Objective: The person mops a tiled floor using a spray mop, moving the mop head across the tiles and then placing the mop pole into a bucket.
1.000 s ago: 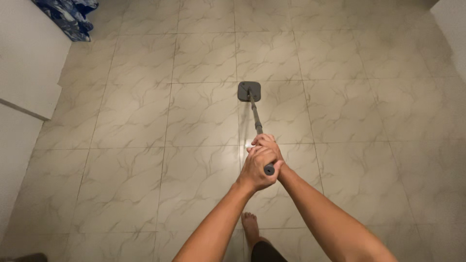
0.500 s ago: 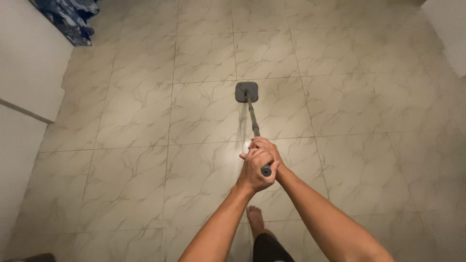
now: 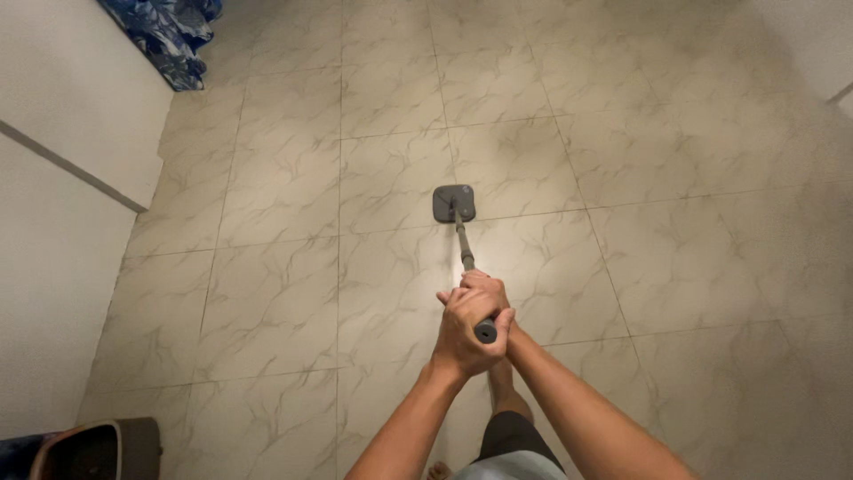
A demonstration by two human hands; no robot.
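Both hands are wrapped tight around the top of a long grey mop (image 3: pixel 462 238). The left hand (image 3: pixel 466 331) is the one nearer the person, with its fingers curled over the round dark end of the handle. The right hand (image 3: pixel 487 289) holds the stick just past it, toward 12 o'clock, and the two hands touch each other (they look like one big fist).

From the hands the thin stick runs toward 12 o'clock to the mop head (image 3: pixel 454 204), a small flat grey square. It lies flat on the tile floor (image 3: pixel 284 293), right by a line where two tiles meet.

The floor is made of big pale tiles with wavy marks. A white wall (image 3: pixel 62 213) stands at 9 o'clock. A blue patterned cloth (image 3: pixel 164 36) lies at 11 o'clock, far from the mop. A dark bin (image 3: pixel 98 449) sits at 8 o'clock. One bare foot (image 3: pixel 502 382) shows below the hands, at 6 o'clock.
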